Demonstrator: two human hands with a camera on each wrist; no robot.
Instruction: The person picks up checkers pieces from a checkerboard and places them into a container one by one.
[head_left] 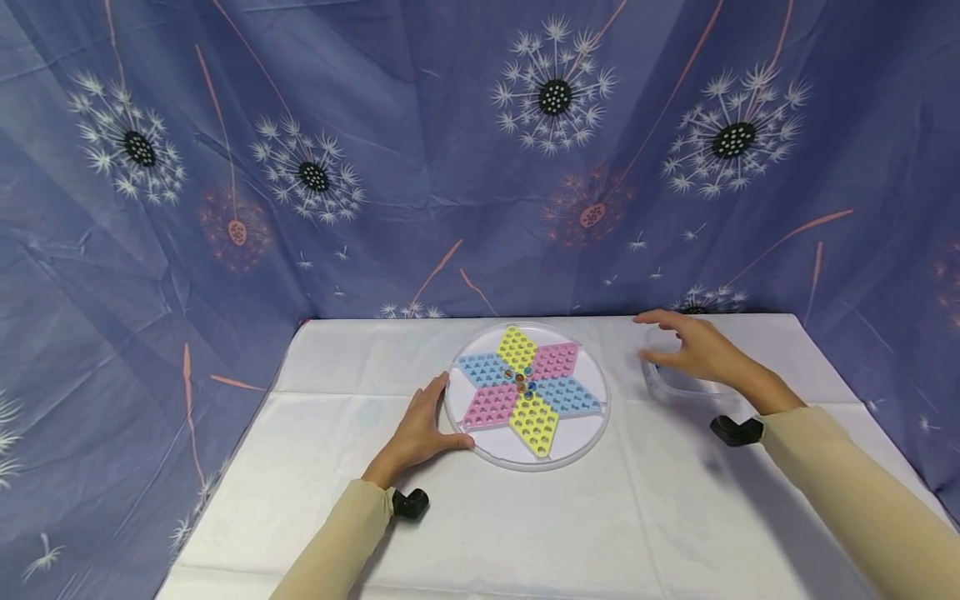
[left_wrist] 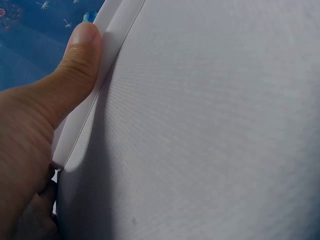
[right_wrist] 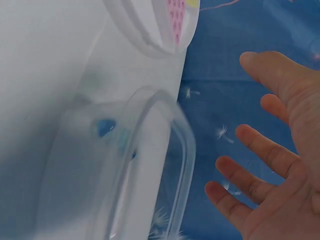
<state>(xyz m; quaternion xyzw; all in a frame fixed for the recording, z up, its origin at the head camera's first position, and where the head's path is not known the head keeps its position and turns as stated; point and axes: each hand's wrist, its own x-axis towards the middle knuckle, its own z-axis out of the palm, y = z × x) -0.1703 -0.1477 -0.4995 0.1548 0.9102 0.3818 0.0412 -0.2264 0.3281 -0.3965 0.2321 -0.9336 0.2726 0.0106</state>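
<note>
Container (head_left: 678,396) is partly hidden by right grip (head_left: 693,346).

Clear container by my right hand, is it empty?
Not empty: in the right wrist view, the clear container shows blue pieces through its wall.

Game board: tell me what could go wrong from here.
The left hand touches the board's rim, so a nudge might jostle the marbles near its center. The right hand hovers by the clear container; a careless brush could shift it and roll the blue pieces inside.
</note>
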